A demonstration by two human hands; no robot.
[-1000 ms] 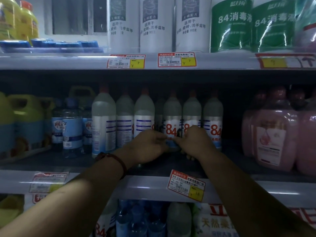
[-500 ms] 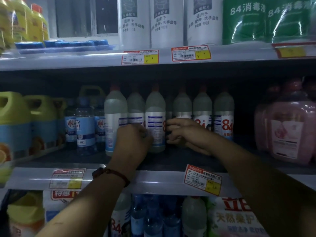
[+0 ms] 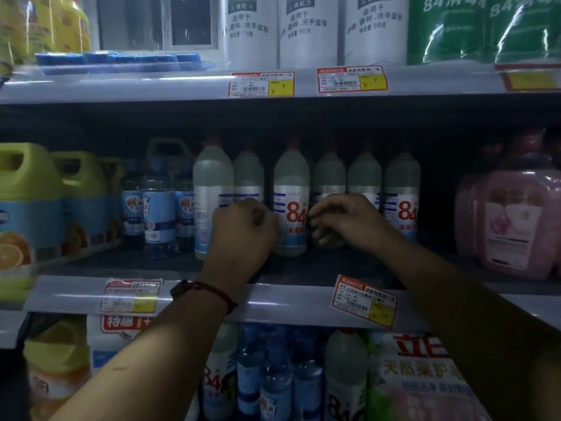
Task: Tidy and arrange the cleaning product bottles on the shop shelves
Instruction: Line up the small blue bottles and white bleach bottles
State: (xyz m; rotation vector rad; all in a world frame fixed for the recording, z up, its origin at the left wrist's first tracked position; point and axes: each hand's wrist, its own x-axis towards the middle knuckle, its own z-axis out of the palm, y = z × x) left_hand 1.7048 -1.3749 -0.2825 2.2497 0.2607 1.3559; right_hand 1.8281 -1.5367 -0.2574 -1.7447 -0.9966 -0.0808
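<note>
The 84 bottle (image 3: 290, 205) stands upright, cap up, red "84" label facing outward; pale, translucent body. Left hand (image 3: 243, 229) and right hand (image 3: 346, 220) clasp its sides, fingers curled.

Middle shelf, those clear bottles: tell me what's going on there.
A person is straightening the row of 84 disinfectant bottles on the middle shelf. The left hand and right hand flank one bottle, whose red 84 label faces out. Whether either hand actually grips it is unclear. Blue-labelled bottles stand left, pink jugs right.
</note>
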